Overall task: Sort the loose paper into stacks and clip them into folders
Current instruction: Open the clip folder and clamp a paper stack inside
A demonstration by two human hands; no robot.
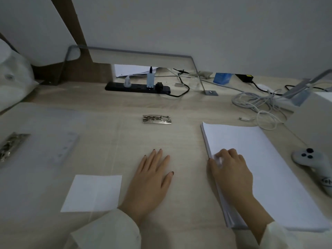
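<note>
Paper stack (265,169) lies on the desk's (181,105) right side. The right hand (231,170) curls over its left edge, pinching sheets. The left hand (152,178) lies flat beside it, fingers straight, nearer than the metal clip (156,119).

The desk (161,137) is pale beige wood with a fine grain. The paper stack (269,168) and the small sheet (93,193) are plain white. The clip (156,119) is shiny silver, the power strip (137,88) black, the box (222,78) blue, the cables (260,105) white. The controller (309,159) is light grey with black buttons. The left hand (150,180) has dark nails, and the sleeve (107,230) is cream.
</note>
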